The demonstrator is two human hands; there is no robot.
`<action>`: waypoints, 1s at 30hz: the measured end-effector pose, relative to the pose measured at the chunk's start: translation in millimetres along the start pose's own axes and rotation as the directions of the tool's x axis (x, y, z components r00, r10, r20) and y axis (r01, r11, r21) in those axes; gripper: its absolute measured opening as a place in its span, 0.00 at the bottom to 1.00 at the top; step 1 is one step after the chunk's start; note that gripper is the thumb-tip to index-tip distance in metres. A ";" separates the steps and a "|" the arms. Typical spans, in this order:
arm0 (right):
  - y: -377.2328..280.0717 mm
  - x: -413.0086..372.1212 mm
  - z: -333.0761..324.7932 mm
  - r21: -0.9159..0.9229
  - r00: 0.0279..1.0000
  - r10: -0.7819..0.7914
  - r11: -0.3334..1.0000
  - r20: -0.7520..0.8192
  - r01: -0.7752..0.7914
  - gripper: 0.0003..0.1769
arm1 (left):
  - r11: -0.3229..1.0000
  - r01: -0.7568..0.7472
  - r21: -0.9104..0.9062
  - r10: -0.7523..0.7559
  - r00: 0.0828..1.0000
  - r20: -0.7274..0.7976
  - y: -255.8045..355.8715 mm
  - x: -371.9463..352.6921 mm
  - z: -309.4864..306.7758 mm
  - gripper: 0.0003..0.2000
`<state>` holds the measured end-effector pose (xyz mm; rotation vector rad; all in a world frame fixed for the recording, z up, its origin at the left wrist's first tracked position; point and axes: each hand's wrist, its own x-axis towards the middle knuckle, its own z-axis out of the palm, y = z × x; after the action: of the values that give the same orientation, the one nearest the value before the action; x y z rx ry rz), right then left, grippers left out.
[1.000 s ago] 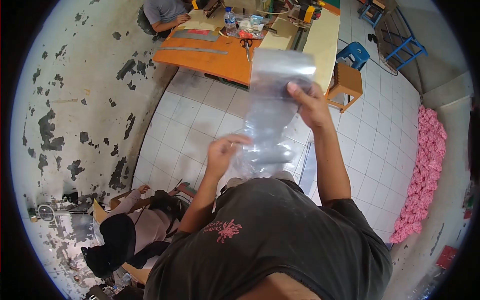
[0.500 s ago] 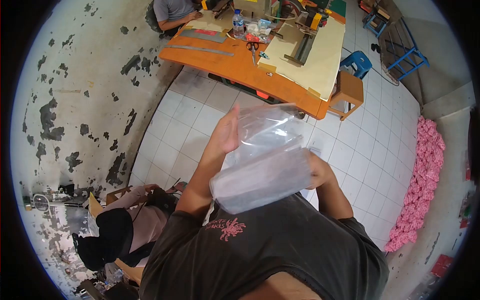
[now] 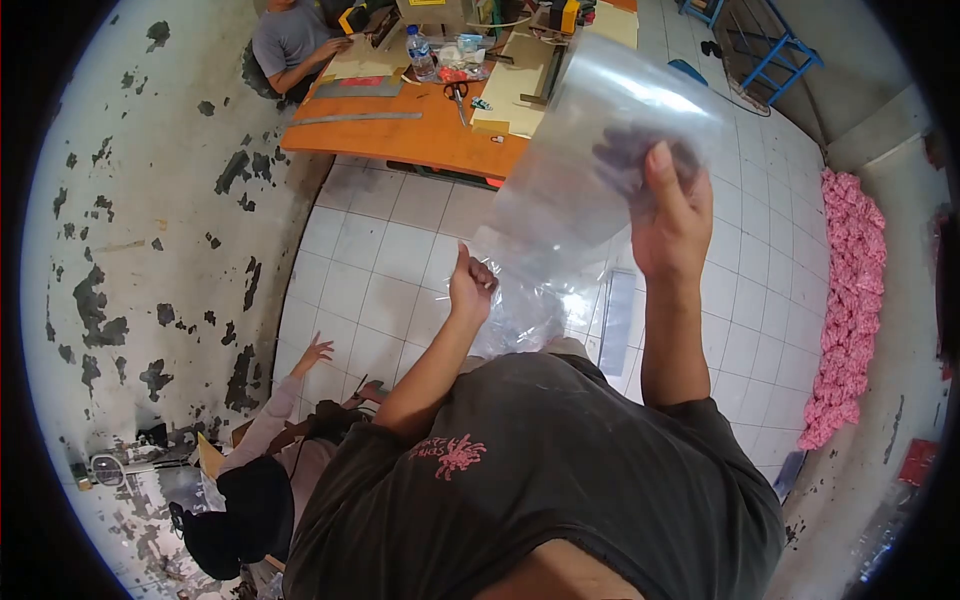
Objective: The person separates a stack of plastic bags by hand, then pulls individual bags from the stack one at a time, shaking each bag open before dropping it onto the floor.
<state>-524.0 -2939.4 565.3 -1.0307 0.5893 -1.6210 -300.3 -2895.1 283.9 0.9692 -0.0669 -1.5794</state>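
A large clear plastic sheet (image 3: pixel 560 180) is spread out in front of me, its upper part raised over the table's corner and its lower part hanging crumpled near my waist. My right hand (image 3: pixel 672 205) is raised at the right and grips the sheet, thumb on the near side and the fingers seen dimly through the plastic. Lower and to the left, my left hand (image 3: pixel 472 285) has its fingers curled at the sheet's left edge, thumb pointing up. A flat clear strip (image 3: pixel 617 320) lies on the floor below the sheet.
An orange table (image 3: pixel 350 137) bears scissors (image 3: pixel 457 100), a water bottle (image 3: pixel 420 55) and paper. One person (image 3: pixel 290 45) sits behind it; another (image 3: pixel 255 500) is at the lower left with an arm stretched out. A pink heap (image 3: pixel 845 310) lies along the right wall.
The folded plastic has been opened out and lifted. My right hand has risen with it, and my left hand has moved lower. The person at the lower left has extended an arm.
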 end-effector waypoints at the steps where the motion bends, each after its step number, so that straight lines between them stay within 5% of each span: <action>1: -1.4 5.7 2.6 0.041 1.000 -0.023 0.999 0.007 0.023 0.16 | 0.998 0.046 0.051 -0.045 0.999 -0.031 -10.3 -1.2 -3.0 0.29; 5: 15.0 28.6 -3.2 -0.074 0.984 -0.171 0.982 0.043 0.173 0.15 | 0.952 0.305 0.020 -0.305 0.952 -0.017 2.8 -70.1 61.2 0.35; 7: 16.6 27.3 2.1 -0.048 0.983 -0.168 0.984 0.076 0.171 0.14 | 0.898 0.360 0.254 -0.430 0.842 0.327 9.1 -79.4 60.8 0.39; 8: 16.9 26.2 5.5 -0.026 0.981 -0.168 0.985 0.100 0.172 0.14 | 0.902 0.354 0.246 -0.421 0.846 0.326 7.7 -73.7 53.5 0.39; 10: 26.2 23.8 -7.3 -0.015 0.971 -0.170 0.984 0.167 0.175 0.14 | 0.907 0.058 0.418 -0.256 0.863 0.435 -2.3 -50.2 30.1 0.39; 12: 25.9 18.5 -4.6 -0.001 0.959 -0.170 0.985 0.228 0.175 0.14 | 0.929 -0.081 0.362 0.042 0.992 0.115 -2.0 -38.7 24.2 0.26; 14: 20.6 14.2 0.4 0.043 0.948 -0.176 0.984 0.265 0.171 0.13 | 0.751 -0.343 0.563 0.398 0.917 0.028 -3.2 -33.3 24.3 0.26; 15: 21.0 16.4 -3.4 0.048 0.947 -0.177 0.984 0.267 0.171 0.13 | 0.592 -0.379 0.711 0.473 0.878 0.075 0.1 -30.5 19.5 0.37; 16: 21.0 19.4 -11.8 0.004 0.944 -0.152 0.987 0.291 0.158 0.13 | 0.590 -0.380 0.712 0.476 0.877 0.073 2.6 -30.7 16.0 0.37; 18: 21.6 24.9 -13.0 -0.041 0.941 -0.120 0.989 0.315 0.140 0.14 | 0.064 -0.476 0.877 0.478 0.786 0.392 7.8 -40.3 17.5 0.39; 19: 21.9 29.9 -10.9 -0.107 0.959 -0.093 0.986 0.266 0.126 0.14 | 0.046 -0.566 0.823 0.469 0.740 0.482 6.4 -44.6 20.7 0.36; 20: 20.8 33.5 -6.3 -0.172 0.974 -0.070 0.979 0.215 0.109 0.13 | 0.046 -0.563 0.825 0.471 0.741 0.479 4.6 -45.4 19.8 0.36; 22: 23.0 36.9 3.1 -0.150 0.986 -0.101 0.981 0.132 0.121 0.13 | 0.412 -0.312 0.856 0.075 0.948 0.309 -1.3 -47.7 17.0 0.21; 23: 27.9 41.7 2.3 -0.197 0.989 -0.119 0.971 0.083 0.134 0.14 | 0.742 -0.297 0.601 0.067 0.925 0.374 -20.9 -44.0 6.7 0.10; 28: 43.8 55.1 -12.7 -0.284 0.982 -0.185 0.944 -0.030 0.170 0.15 | 0.750 -0.313 0.583 -0.028 0.865 0.500 -30.0 -71.6 -3.6 0.07; 30: 42.5 54.8 -17.0 -0.271 0.967 -0.256 0.932 -0.014 0.242 0.14 | 0.727 -0.299 0.619 -0.209 0.762 0.613 -21.8 -80.9 -5.4 0.07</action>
<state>-519.4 -3006.2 540.4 -1.3099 0.7500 -1.8273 -320.0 -2818.5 311.9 0.8893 -1.2651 -1.8093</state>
